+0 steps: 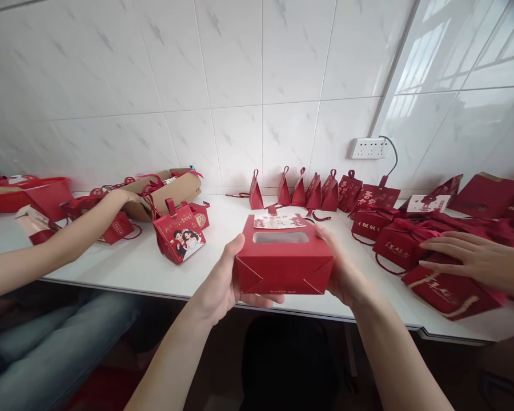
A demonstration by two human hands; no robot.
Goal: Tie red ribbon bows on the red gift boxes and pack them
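In the middle of the view a red gift box (285, 275) with a clear window on top is held above the front edge of the white table (223, 251). My left hand (223, 285) grips its left side, with fingers reaching underneath. On the opposite side my right hand (342, 274) holds the box; most of its fingers are hidden behind it. A pale printed card (278, 221) lies at the far end of the box top. Left of my hands stands a red box with a cartoon couple (182, 235).
Small red triangular boxes (313, 193) line the tiled wall, below a power strip (369, 148). At left, a co-worker's arm (68, 240) reaches toward a cardboard carton (171, 191). Another person's hand (462, 254) rests on red boxes (400, 242) at right.
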